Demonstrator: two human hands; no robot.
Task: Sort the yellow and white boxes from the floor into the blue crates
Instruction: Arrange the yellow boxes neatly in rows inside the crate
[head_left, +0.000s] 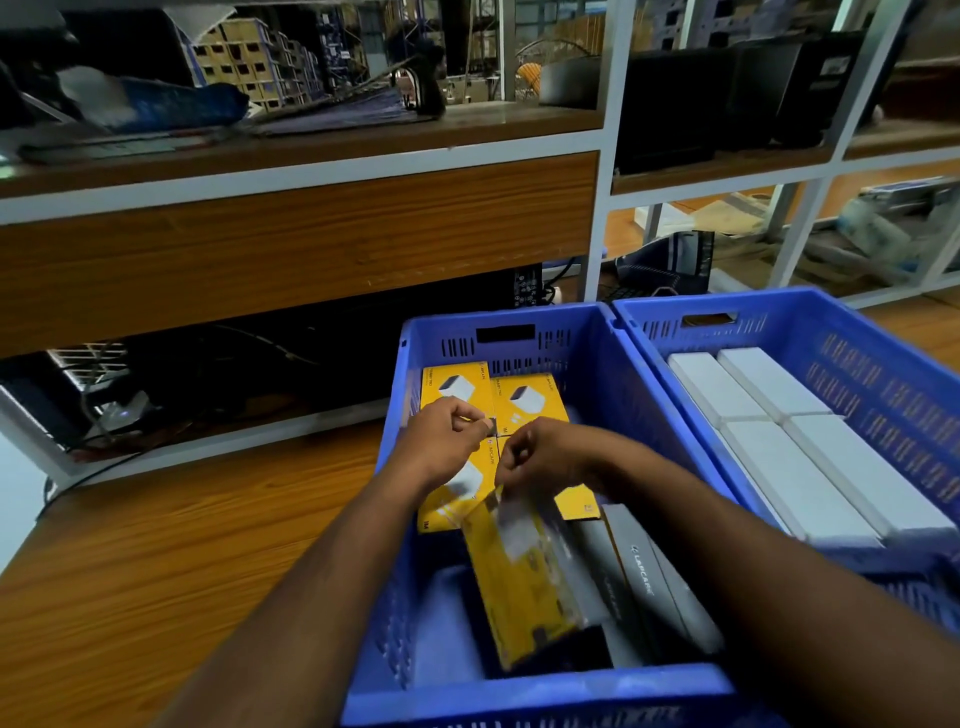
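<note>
Two blue crates stand side by side on the wooden floor. The left crate (597, 332) holds several yellow boxes (530, 397) lying flat at its far end. My right hand (540, 457) pinches the top end of a blurred yellow box (519, 582) that hangs tilted inside this crate. My left hand (447, 431) hovers over the flat yellow boxes with its fingers curled; whether it holds anything is unclear. Grey box sides (639, 577) stand on edge beside the tilted box. The right crate (831, 322) holds several white boxes (800, 467) laid flat.
A wooden desk front with white metal framing (311, 228) rises just behind the crates. Cables and a dark device (114, 410) lie under the desk at left. Bare wooden floor (182, 545) stretches left of the crates. Shelves with black boxes (727, 104) stand behind at right.
</note>
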